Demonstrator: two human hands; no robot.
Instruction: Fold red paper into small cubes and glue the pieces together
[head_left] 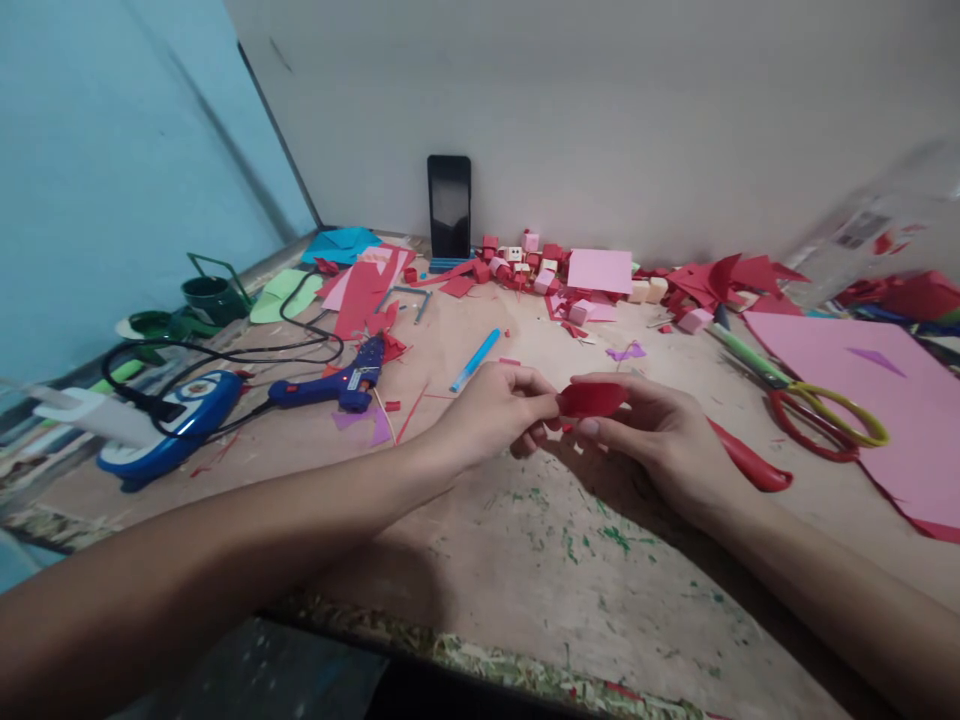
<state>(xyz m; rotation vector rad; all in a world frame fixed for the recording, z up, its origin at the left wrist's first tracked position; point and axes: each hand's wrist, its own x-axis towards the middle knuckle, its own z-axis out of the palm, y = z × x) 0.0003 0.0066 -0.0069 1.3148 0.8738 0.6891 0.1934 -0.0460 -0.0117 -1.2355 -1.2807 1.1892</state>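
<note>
Right of centre, pinching a curved, petal-shaped red paper piece (596,400) with left hand (504,408), holding it narrowly in right hand (664,430); best handled lightly, avoiding creases.

The one view looks from the person's head, above the near edge of the table (495,570), facing forward and down toward the pale wall (570,120) behind it. A blue wall (135,140) fills the upper left. The camera is near: forearms enter from the lower corners, and the left hand (495,405) and right hand (664,430) meet just right of centre, below mid-height.
</note>
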